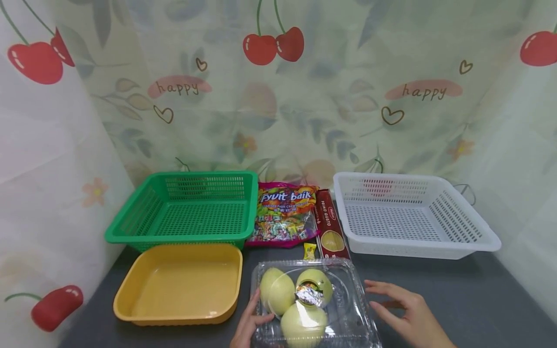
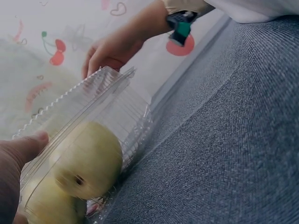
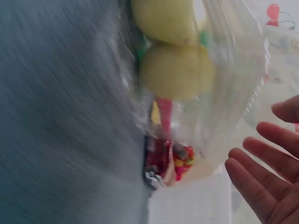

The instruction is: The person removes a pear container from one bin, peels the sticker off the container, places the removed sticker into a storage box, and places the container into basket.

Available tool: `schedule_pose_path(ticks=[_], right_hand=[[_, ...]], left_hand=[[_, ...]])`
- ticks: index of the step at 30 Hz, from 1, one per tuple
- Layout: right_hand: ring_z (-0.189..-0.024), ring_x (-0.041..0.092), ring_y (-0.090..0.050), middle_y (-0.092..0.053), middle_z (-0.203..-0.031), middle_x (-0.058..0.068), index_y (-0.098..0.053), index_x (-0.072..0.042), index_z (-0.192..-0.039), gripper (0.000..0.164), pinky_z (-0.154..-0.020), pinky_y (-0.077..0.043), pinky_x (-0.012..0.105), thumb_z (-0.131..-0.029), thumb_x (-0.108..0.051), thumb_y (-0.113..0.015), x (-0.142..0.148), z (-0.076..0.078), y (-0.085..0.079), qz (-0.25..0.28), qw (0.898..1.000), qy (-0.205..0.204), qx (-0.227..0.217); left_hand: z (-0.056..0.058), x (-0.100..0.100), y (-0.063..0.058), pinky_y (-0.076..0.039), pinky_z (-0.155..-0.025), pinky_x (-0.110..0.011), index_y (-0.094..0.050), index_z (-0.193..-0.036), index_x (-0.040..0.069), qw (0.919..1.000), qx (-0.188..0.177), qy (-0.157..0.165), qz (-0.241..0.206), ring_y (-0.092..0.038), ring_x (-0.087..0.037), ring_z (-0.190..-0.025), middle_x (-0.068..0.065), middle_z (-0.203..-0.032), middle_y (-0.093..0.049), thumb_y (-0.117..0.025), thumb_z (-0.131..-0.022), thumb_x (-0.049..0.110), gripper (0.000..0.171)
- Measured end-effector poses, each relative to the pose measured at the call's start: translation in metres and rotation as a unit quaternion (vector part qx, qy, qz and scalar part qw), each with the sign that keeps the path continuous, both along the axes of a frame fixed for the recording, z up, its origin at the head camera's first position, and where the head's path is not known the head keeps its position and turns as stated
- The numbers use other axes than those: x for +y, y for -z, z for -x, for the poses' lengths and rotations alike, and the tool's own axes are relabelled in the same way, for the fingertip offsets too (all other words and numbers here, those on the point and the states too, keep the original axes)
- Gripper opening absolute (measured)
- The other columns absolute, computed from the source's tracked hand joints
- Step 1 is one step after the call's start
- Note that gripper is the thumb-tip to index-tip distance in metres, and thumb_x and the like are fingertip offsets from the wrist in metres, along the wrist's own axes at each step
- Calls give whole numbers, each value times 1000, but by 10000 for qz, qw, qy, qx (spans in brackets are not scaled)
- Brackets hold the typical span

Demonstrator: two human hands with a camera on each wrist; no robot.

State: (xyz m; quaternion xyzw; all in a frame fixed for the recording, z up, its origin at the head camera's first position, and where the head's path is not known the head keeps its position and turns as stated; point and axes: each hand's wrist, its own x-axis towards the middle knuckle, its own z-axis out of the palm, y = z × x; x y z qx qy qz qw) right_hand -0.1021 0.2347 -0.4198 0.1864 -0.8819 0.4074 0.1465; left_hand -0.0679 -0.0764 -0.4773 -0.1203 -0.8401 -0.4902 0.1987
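Observation:
A clear plastic clamshell box with three pale yellow-green round fruits inside is at the table's near middle. One fruit carries a shiny printed label. My left hand holds the box by its left side. In the left wrist view, the left thumb lies at the lid's ridged edge, with the other fingers mostly hidden. To the right of the box is my right hand, fingers spread and holding nothing. The right wrist view shows its fingers apart from the plastic wall.
A green basket stands back left, with a yellow tray before it. Back right is a white basket. Between the baskets lie a candy bag, a dark red pasta packet and a small yellow wrapped candy.

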Motion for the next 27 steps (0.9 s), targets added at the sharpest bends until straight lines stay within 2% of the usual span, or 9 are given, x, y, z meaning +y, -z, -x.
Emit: schedule_pose_path(ticks=[2,7,12,16,19,23,27], right_hand=[[-94,-8,-60,-68,-106,11,-69,-13,-100,23,-62,-56,23,-79,-6,-72,3,8,-4,-146,9994,-174,254],[-95,-8,-59,-69,-103,3,-70,-16,-97,26,-66,-56,23,-73,-7,-77,3,25,-12,-510,9955,-455,656],[-96,-4,-61,-70,-102,4,-70,-12,-98,24,-73,-56,22,-76,-9,-75,-4,40,-20,-661,9912,-911,692],[-98,-1,-62,-70,-104,8,-69,-9,-99,21,-76,-56,24,-78,-10,-73,-9,49,-27,-660,9891,-1219,501],[-99,2,-62,-69,-106,7,-69,-10,-100,20,-77,-56,26,-81,-16,-72,-14,55,-33,-765,9878,-1339,209],[-99,10,-63,-68,-107,8,-68,-9,-103,25,-79,-56,27,-84,-24,-69,-20,62,-43,-796,9834,-1559,-474],[-95,21,-65,-67,-106,14,-67,-3,-105,29,-77,-55,22,-84,-23,-69,-25,70,-51,-535,9729,-1879,-1238]], left_hand=[[0,0,0,-35,-100,-18,-63,-101,31,10000,-17,15,-8,-21,16,-130,-14,-141,-45,-83,-66,24,41],[1,-1,2,-30,-101,-14,-63,-102,30,9998,183,85,-40,-21,15,-132,-16,-141,-45,-83,-65,22,43],[3,-1,5,-21,-102,-6,-62,-103,30,9990,413,130,-139,-20,12,-134,-17,-141,-44,-83,-66,21,44],[3,-1,5,-18,-103,-5,-63,-104,27,9988,390,204,-208,-19,9,-135,-17,-142,-43,-82,-67,21,42],[2,-1,4,-22,-103,-8,-63,-103,27,9995,234,181,-125,-18,11,-134,-15,-143,-43,-81,-68,22,40],[1,-1,3,-28,-103,-14,-63,-101,28,9999,106,56,-52,-19,13,-132,-14,-142,-44,-82,-67,24,40],[1,1,2,-33,-103,-21,-63,-101,28,9999,-59,15,-81,-19,14,-131,-14,-142,-45,-82,-66,24,40]])
